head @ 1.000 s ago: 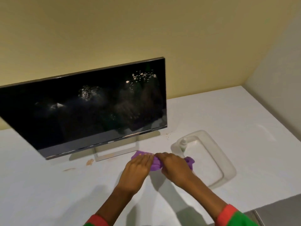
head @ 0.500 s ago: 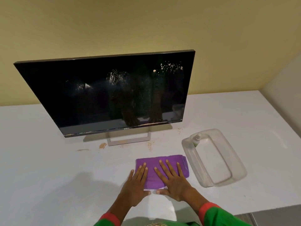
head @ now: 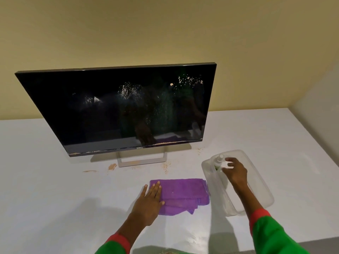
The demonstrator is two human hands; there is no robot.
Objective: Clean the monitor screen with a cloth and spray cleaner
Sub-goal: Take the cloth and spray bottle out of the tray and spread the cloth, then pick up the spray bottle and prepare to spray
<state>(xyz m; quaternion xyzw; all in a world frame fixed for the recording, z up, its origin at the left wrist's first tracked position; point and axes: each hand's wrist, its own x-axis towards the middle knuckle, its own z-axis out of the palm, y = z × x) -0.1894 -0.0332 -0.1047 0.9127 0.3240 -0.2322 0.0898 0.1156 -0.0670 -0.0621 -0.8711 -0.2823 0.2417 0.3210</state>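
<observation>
You are working in soft, warm, fairly dim indoor light that falls from above and behind you. Your arms throw faint grey shadows onto the white surface (head: 55,208), and a brighter patch glares near the bottom edge between them. The dark monitor screen (head: 102,114) mirrors your arms dimly, and its specks catch the light. Your right hand (head: 235,172) is smeared by motion blur at the fingertips. The wide lens bends the surface's edges.
</observation>
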